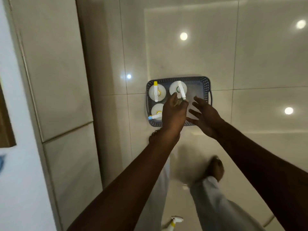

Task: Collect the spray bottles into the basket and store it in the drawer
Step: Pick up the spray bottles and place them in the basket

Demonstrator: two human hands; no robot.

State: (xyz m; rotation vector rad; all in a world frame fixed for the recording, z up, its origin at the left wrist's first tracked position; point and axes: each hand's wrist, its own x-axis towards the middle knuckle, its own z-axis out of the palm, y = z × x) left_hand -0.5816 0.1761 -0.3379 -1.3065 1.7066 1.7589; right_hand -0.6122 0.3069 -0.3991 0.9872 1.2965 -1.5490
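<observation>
A grey perforated basket (206, 85) sits on the glossy tiled floor ahead of me. Three white spray bottles stand in it: one with a yellow nozzle (156, 91) at the far left, one with a blue nozzle (156, 112) at the near left, and one with a white trigger (179, 88) in the far middle. My left hand (174, 112) is over the basket, its fingers closed on the trigger of the white-trigger bottle. Just to its right, my right hand (204, 114) hovers over the basket, fingers spread, holding nothing. Another spray bottle with a yellow collar (173, 222) lies on the floor by my feet.
Tall cabinet fronts (55, 80) run along the left, with a seam between an upper and a lower panel. My bare feet (215, 169) and light trousers are below the basket. The floor reflects ceiling lights.
</observation>
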